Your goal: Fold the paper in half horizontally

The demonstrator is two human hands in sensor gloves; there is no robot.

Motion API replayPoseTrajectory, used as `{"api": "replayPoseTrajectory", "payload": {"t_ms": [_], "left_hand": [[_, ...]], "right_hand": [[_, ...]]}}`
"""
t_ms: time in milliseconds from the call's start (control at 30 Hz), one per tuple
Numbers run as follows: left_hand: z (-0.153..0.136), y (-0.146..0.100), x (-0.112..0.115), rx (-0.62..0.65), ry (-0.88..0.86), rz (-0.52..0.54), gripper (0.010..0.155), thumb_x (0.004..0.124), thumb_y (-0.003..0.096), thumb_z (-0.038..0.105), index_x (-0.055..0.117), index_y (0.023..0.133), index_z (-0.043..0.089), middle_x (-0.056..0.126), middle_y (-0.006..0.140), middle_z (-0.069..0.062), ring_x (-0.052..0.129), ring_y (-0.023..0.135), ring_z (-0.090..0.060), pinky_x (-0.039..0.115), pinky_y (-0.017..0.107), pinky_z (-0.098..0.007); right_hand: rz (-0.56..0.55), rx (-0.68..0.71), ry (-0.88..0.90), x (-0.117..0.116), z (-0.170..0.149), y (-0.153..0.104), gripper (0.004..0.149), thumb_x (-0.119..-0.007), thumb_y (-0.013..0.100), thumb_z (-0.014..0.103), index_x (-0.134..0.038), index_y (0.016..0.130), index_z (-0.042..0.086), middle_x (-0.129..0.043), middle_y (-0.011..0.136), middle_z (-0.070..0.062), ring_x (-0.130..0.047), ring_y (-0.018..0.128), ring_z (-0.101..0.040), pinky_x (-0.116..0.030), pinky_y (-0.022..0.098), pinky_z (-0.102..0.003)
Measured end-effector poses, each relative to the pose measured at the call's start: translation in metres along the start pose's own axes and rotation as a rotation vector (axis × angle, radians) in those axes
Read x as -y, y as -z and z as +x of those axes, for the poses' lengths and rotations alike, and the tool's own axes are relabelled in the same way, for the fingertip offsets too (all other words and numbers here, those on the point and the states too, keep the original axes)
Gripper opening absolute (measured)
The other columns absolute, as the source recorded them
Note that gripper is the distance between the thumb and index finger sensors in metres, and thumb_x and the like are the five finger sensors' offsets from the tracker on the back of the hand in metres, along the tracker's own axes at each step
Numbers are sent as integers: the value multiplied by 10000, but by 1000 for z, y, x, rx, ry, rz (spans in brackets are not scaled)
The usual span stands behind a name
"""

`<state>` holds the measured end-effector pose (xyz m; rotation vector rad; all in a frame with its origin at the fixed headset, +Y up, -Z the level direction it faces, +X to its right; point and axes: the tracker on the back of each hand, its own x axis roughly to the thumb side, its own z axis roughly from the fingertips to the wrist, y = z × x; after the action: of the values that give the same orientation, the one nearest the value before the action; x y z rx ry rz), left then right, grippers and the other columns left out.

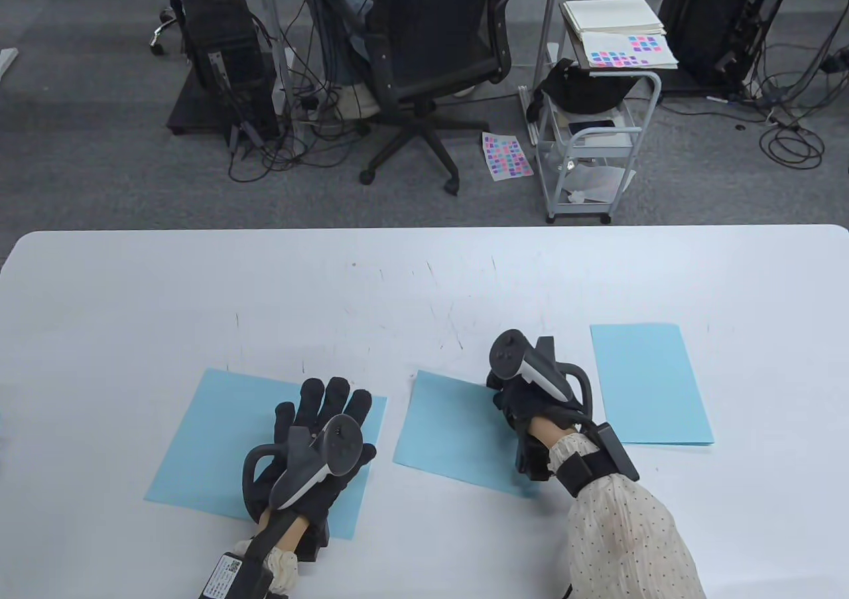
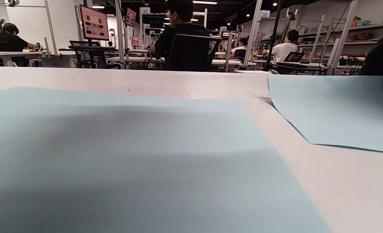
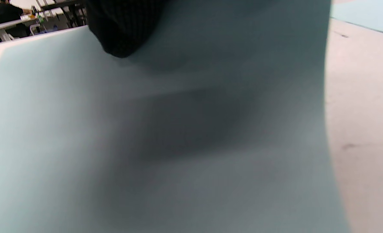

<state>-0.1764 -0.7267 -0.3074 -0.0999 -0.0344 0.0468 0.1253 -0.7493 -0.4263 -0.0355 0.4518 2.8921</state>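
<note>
**Two hands on blue paper**

The L hand (image 1: pixel 312 446) is closest to us. It lies flat w/ fingers (image 1: pixel 335 393) spread out, pressing on the left blue sheet (image 1: pixel 212 440). It isn't gripping anything. This sheet lies flat on the white table (image 1: pixel 424 280), turned a bit at an angle. In the left wrist view the left sheet (image 2: pixel 130 161) fills the near part, w/ a soft shadow on it.

The R hand (image 1: pixel 524 400) is a bit farther back and to the right. It sits on the right part of the middle blue sheet (image 1: pixel 451 433). Its fingers are curled under the tracker (image 1: pixel 524 360), so I can't tell if it grips the paper or just presses on it. In the right wrist view a dark fingertip (image 3: pixel 123 29) touches the middle sheet (image 3: pixel 146 145), and the paper bends up by the finger. The picture is blurry there.

The middle sheet is just beside the left sheet but doesn't touch it. In the left wrist view its near corner (image 2: pixel 336 110) lifts a bit off the table.

Farther right is a third blue sheet (image 1: pixel 650 383). It lies flat, apart from both hands.

Past the table, on the gray floor, are a black office chair (image 1: pixel 431 62) and a small white cart (image 1: pixel 590 134) w/ papers on top.
</note>
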Motion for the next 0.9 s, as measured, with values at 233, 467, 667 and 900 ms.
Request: {"api": "replayPoseTrajectory", "payload": {"t_ms": [233, 467, 667, 900], "left_hand": [[-5, -1, 0, -11, -22, -1, 759, 633, 352, 639, 296, 1028, 568, 229, 1202, 200, 202, 1179, -182, 313, 881, -552], [-8, -3, -1, -18, -33, 2, 760, 633, 352, 639, 298, 1030, 566, 229, 1204, 198, 204, 1179, -181, 316, 881, -552], [-10, -4, -2, -21, -40, 5, 758, 634, 351, 639, 303, 1030, 567, 236, 1205, 195, 210, 1179, -183, 318, 880, -553], [-11, -4, -1, -22, -48, 1, 759, 627, 346, 645, 308, 1030, 565, 241, 1204, 199, 213, 1179, -180, 319, 880, -553]], "right_hand": [[-19, -26, 266, 22, -32, -17, 394, -730, 441, 289, -771, 833, 287, -897, 663, 47, -771, 860, -291, -449, 731, -588], [-154, -134, 541, 45, -74, -34, 399, -707, 456, 277, -748, 849, 223, -896, 646, 25, -793, 824, -308, -489, 712, -593], [-297, -283, 724, 59, -114, -47, 405, -690, 466, 268, -719, 863, 192, -872, 653, 10, -770, 826, -321, -484, 708, -602], [-361, -392, 829, 61, -156, -55, 403, -687, 472, 270, -714, 867, 192, -867, 659, 10, -765, 828, -319, -490, 706, -598]]}}
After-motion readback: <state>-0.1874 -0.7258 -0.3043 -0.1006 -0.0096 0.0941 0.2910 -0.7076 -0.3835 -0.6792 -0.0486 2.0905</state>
